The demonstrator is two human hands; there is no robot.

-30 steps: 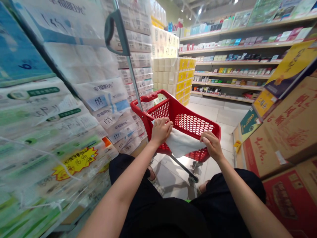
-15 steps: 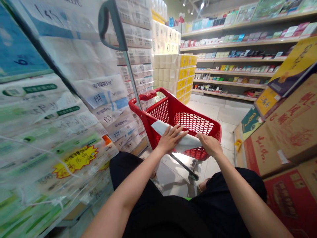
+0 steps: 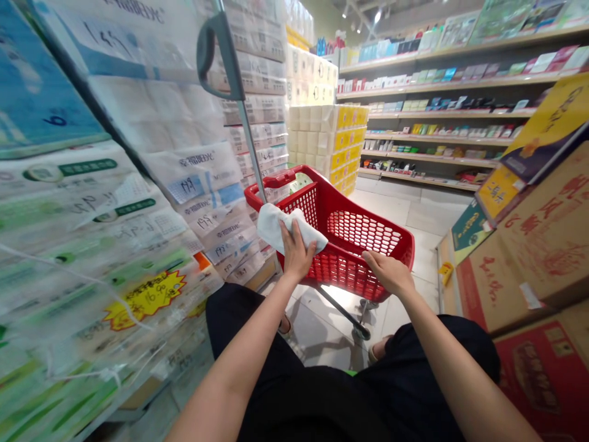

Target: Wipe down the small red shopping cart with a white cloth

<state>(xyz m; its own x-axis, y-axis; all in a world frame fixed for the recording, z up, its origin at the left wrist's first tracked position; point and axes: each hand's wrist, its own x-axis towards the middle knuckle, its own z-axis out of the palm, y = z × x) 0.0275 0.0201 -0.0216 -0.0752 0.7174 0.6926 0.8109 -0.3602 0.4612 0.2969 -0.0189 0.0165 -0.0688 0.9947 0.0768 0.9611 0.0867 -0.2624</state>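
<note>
A red plastic shopping basket [image 3: 363, 224] on wheels stands in front of my knees, its sides pierced with holes. From its left end rises a metal pole with a grey loop handle [image 3: 234, 70]. My left hand [image 3: 297, 252] presses a white cloth [image 3: 276, 227] over the near rim, toward the left corner. The fingers lie along the cloth and the thumb points to the right. Farther right on that rim, my right hand [image 3: 391, 271] is closed around the edge, thumb on top. Its other fingers are hidden below.
Wrapped tissue packs [image 3: 202, 166] are stacked high close on the left. Cardboard boxes [image 3: 547, 221] stand on the right. Yellow and white paper rolls [image 3: 329, 144] are piled behind the basket, with stocked shelves [image 3: 437, 113] beyond. Pale floor tiles [image 3: 386, 212] show around the basket.
My left hand has slid left along the near rim with the cloth, which is now bunched near the left corner instead of stretched along the rim. My right hand has stayed in place.
</note>
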